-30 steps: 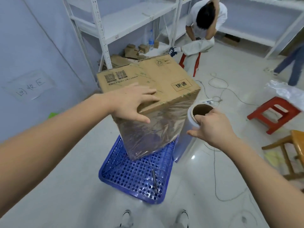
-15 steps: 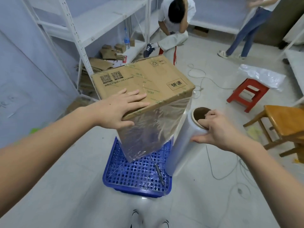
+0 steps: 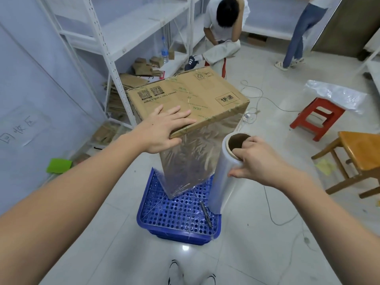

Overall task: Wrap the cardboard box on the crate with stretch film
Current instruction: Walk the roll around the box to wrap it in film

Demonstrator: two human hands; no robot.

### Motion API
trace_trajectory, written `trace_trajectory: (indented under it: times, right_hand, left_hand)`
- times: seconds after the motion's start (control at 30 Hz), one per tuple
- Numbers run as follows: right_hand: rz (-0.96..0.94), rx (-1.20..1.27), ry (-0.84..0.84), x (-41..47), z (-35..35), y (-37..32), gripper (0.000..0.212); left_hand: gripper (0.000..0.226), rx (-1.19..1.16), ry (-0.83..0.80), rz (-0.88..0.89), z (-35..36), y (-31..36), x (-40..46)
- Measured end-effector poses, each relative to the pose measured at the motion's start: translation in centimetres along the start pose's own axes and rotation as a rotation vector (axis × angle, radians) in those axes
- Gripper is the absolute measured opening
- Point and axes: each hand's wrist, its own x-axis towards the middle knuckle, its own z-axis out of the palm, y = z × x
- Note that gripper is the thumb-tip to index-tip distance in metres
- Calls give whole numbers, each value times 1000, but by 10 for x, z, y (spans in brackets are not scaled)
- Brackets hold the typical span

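white metal shelving (image 3: 115, 38) lines the left and rear walls; flattened cardboard (image 3: 121, 93) is stacked at its base. two other persons are in view at the rear: one bent forward on a seat (image 3: 224, 27), one standing at the upper right, visible as legs (image 3: 296, 36) only.

one cardboard box (image 3: 185, 97) stands on one blue perforated crate (image 3: 176, 214), which sits on the tiled floor (image 3: 257, 254). the box top carries two square codes, one framed label and printed tape along the seam. the near side faces are covered with clear, wrinkled stretch film that reflects light; the film reaches the bottom corner of the box, which touches the crate surface. the top face is bare cardboard.

one roll of stretch film (image 3: 223, 179) stands roughly upright, slightly tilted, just beside the right side of the box, its lower end over the right edge of the crate. its brown cardboard core is open at the top.

left hand (image 3: 164, 130): flat, fingers straight and slightly spread, palm down on the near top edge of the box, thumb below the edge against the filmed side.

right hand (image 3: 253, 161): curled round the top of the roll, fingers hooked into the core opening, thumb pressed on the outer film.

two stools stand at the right: one red stool (image 3: 316, 120) with a clear plastic sheet (image 3: 337, 95) on it, one wooden stool (image 3: 357, 159). one pen-like tool (image 3: 206, 212) lies on the crate near the roll. one green pad (image 3: 59, 166) lies on the floor at the left.
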Motion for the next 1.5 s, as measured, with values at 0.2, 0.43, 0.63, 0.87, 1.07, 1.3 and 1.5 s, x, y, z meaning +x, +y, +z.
trace_trajectory:
  times: [0.2, 0.43, 0.63, 0.87, 1.07, 1.3, 1.5]
  right_hand:
    - [255, -144, -80, 5, -6, -37, 32]
    - [470, -194, -48, 10, -9, -56, 62]
    - [643, -170, -69, 12, -12, -71, 31]
    - [966, -172, 70, 29, 0, -78, 65]
    - [896, -32, 103, 21, -14, -70, 59]
    - [750, 13, 151, 13, -31, -78, 66]
    - [577, 109, 127, 17, -45, -98, 64]
  left_hand:
    - [71, 3, 9, 6, -1, 3, -1]
    - [65, -72, 84, 90, 0, -5, -9]
    - [108, 87, -87, 396, -9, -41, -9]
    - [112, 307, 52, 636, 8, -74, -2]
    - [113, 301, 5, 610, -1, -81, 13]
    - [111, 216, -1, 457, -4, -53, 26]
    - [111, 203, 7, 380, -1, -29, 35]
